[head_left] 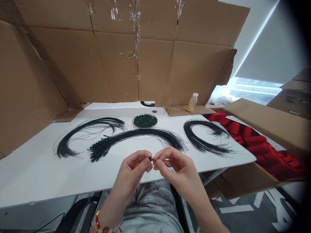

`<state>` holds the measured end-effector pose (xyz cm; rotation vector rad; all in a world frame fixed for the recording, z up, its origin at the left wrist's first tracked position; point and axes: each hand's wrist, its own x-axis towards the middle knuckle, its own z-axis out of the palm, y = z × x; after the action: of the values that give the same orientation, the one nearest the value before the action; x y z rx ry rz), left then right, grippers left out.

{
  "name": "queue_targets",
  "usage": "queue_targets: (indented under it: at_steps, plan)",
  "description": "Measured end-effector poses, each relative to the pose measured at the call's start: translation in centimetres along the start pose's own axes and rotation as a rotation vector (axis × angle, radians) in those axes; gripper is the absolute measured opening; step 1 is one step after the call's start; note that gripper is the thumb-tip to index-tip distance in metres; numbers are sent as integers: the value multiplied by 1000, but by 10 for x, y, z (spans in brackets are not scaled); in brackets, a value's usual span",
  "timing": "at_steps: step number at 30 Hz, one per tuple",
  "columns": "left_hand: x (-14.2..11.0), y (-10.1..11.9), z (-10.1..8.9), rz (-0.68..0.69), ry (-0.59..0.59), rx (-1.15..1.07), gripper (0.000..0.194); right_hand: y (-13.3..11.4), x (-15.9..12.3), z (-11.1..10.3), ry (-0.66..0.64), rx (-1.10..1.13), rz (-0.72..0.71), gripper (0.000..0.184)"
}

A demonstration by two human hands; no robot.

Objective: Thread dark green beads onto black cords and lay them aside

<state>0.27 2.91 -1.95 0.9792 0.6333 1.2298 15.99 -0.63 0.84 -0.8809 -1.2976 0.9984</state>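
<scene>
My left hand [133,169] and my right hand [175,168] meet above the front of the white table [48,171]. Their fingertips pinch a small dark bead [150,159] between them. A thin black cord [170,167] runs out past my right fingers. Behind my hands lie 3 curved bundles of thin black cords: one at left [80,132], one in the middle [138,138] with small dark pieces on its left end, and one at right [199,139]. A round plate of small dark green beads [145,120] stands at the back.
Cardboard sheets [97,64] wall off the table's back and left. A small plastic bottle [192,102] stands on cardboard at the back right. Right of the table, an open cardboard box [243,178] holds many red packets [257,144]. My grey, dotted shirt [150,204] lies below.
</scene>
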Motion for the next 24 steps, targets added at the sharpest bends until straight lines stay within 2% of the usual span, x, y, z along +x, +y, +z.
queue_targets:
  at_steps: [15, 24]
  plan:
    - [-3, 0, 8, 6, 20, -26, 20, -9, -2, -2, -3, 6, -1, 10]
    - [-8, 4, 10, 45, 51, 90, 14, -10, -3, -1, -2, -48, -34, 10]
